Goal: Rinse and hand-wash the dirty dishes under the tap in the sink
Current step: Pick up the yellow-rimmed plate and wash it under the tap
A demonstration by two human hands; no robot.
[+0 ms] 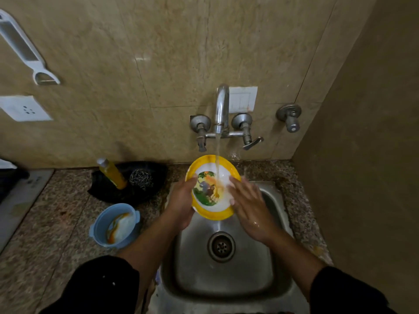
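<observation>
Beige stone-look tiles back a speckled granite counter [56, 211]. At frame centre we tilt the glossy yellow-rimmed plate [207, 191] under the tap [221, 109], over the steel sink [226, 279], so water sheets off. Our left hand [181, 200] grips its rim. Our right hand [247, 200] lies flat-fingered, seemingly rubbing. A smeared blue bowl [115, 225] sits lower left.
</observation>
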